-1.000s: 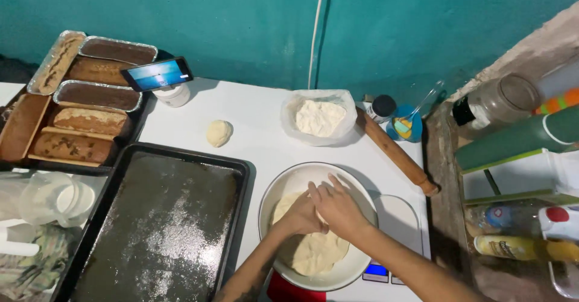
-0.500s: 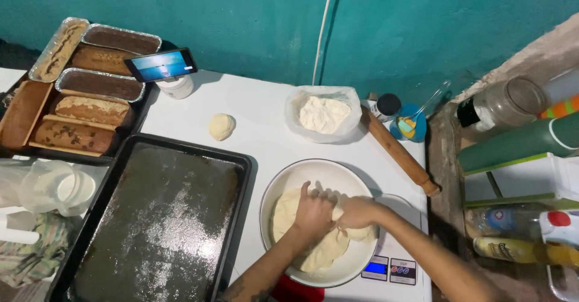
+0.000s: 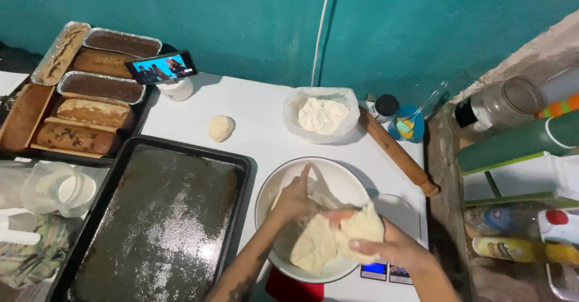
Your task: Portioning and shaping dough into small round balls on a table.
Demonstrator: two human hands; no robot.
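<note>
- Your left hand (image 3: 297, 198) and right hand (image 3: 392, 249) both grasp the soft, pale dough (image 3: 338, 235), stretched over the round white bowl (image 3: 338, 178).
- The bowl sits near the worktop's (image 3: 259, 115) front edge, beside a floured dark tray (image 3: 157, 217).

Bare tabletop (image 3: 265, 115) between dough ball (image 3: 221, 127) and flour bag (image 3: 321, 115)

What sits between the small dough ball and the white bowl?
Only bare white table in the head view, between the small dough ball and the white bowl.
</note>
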